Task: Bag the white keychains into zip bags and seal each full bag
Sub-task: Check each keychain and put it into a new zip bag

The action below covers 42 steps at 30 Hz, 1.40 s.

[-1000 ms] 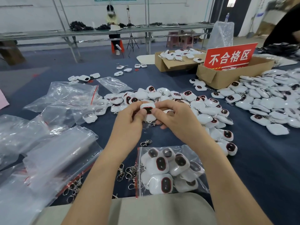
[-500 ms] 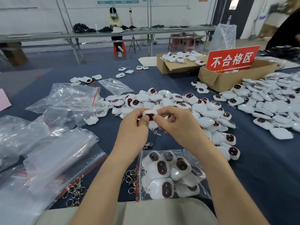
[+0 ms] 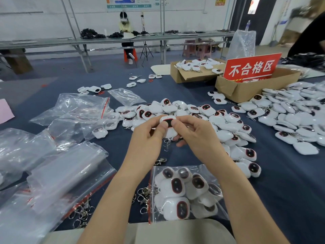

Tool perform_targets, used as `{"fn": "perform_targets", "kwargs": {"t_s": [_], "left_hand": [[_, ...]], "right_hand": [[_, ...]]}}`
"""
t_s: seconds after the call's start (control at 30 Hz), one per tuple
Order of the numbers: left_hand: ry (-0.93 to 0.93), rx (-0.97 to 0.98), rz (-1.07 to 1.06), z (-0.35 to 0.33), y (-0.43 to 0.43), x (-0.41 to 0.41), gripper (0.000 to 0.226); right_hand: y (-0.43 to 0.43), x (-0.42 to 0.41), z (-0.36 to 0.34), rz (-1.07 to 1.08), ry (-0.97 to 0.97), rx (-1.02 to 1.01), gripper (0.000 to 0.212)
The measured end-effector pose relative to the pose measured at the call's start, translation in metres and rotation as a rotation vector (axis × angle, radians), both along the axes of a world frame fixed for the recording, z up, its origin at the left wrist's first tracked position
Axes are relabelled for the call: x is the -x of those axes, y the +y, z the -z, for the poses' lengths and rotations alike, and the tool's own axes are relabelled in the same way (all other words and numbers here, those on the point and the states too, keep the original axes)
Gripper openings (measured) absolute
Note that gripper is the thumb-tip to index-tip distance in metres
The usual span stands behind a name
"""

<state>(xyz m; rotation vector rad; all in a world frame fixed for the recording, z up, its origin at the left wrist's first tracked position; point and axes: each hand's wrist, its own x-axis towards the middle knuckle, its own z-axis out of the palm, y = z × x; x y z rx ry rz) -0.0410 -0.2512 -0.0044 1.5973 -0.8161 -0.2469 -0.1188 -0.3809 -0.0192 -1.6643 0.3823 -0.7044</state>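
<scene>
Lying nearest on the blue counter, just beyond a beige edge at the bottom, a filled bag holds white keychains with dark, red-rimmed faces. Its red zip strip runs down its left side; whether it is sealed cannot be told. Loose clasps lie touching that side. At the near left sits a stack of empty bags, with more metal clasps at its near edge.

Beyond the filled bag the hands are together above the counter, both clamped on one keychain. The left hand and right hand each press a thumb onto its dark face, with fingers curled behind it. Its metal clasp dangles below, between the hands.

Just behind them a pile of keychains spreads across the middle and down to the near right. Left of the pile lie crumpled bags, with a few keychains under their right edge. Well to the right a second heap reaches the frame's edge.

Farther on, a box stands by the heap with a red sign propped in it. Left of it, a flat box carries more keychains. A few strays lie at the far left of the counter.

Farthest, a person sits behind a long bench, a tripod just to the right.
</scene>
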Motion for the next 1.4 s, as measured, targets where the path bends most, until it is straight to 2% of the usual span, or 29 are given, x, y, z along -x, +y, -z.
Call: {"fn": "perform_targets", "kwargs": {"t_s": [0.13, 0.23, 0.3, 0.53, 0.7, 1.0, 1.17, 1.3, 1.4], "left_hand": [[-0.011, 0.002, 0.031, 0.0005, 0.0002, -0.0015, 0.033], [-0.012, -0.004, 0.100, -0.0009, 0.0002, -0.0001, 0.038], [0.000, 0.016, 0.115, -0.0003, -0.0011, 0.0009, 0.042], [0.028, 0.042, 0.054, 0.0019, -0.0045, 0.0021, 0.046], [0.042, 0.030, -0.001, 0.0041, -0.0056, 0.0022, 0.049], [0.050, 0.000, -0.027, 0.0049, -0.0074, 0.0021, 0.045], [0.046, 0.030, -0.033, 0.0050, -0.0083, 0.0029, 0.039], [0.103, 0.105, 0.007, 0.0066, -0.0089, 0.0038, 0.021], [-0.021, 0.094, -0.038, 0.0066, -0.0061, 0.0021, 0.017]], "right_hand": [[-0.0002, 0.0002, 0.0000, 0.000, -0.005, -0.050, 0.014], [-0.0006, 0.0010, -0.0004, 0.000, -0.028, -0.090, 0.018], [0.0000, 0.0017, -0.0002, -0.014, -0.053, -0.101, 0.013], [0.0019, 0.0013, -0.0003, -0.039, -0.086, -0.135, 0.008], [0.0038, 0.0010, -0.0003, -0.061, -0.074, -0.141, 0.014], [0.0041, 0.0019, 0.0009, -0.086, -0.047, -0.125, 0.011], [0.0037, 0.0018, 0.0001, -0.059, -0.069, -0.131, 0.009], [0.0014, 0.0036, 0.0025, -0.090, -0.133, -0.305, 0.013], [0.0019, 0.0035, 0.0049, -0.207, -0.131, -0.344, 0.022]]}}
